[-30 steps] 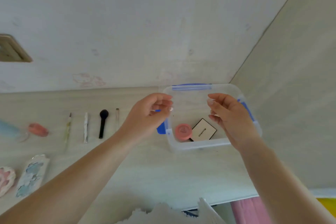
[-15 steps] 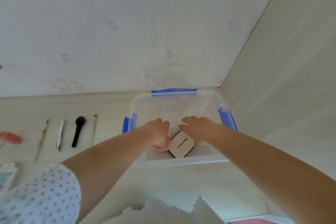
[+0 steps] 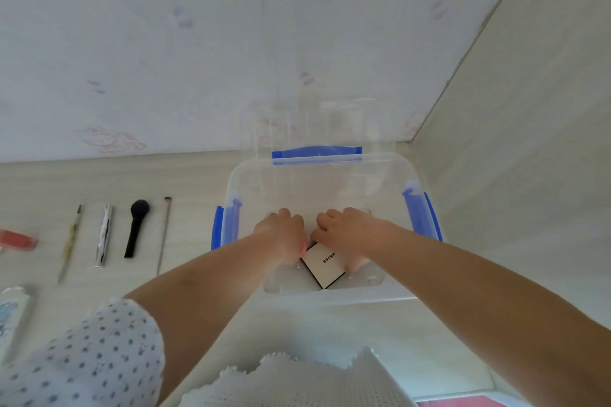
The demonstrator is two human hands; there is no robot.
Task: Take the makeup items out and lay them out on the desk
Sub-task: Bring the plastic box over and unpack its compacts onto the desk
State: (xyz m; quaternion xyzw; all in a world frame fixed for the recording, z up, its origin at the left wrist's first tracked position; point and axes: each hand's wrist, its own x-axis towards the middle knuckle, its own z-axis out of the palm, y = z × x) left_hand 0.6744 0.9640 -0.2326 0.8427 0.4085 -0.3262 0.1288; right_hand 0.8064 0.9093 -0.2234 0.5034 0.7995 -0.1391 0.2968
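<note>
Head view: both hands (image 3: 281, 235) (image 3: 344, 235) reach down inside bin (image 3: 330, 299)

The clear bin's (image 3: 330, 299) walls hemmed both hands; only its open top gave passage. Bare desk (image 3: 198, 182) lay between the bin and the thin brush (image 3: 164, 235).

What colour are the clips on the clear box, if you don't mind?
Blue clips, clearest in the head view.
</note>
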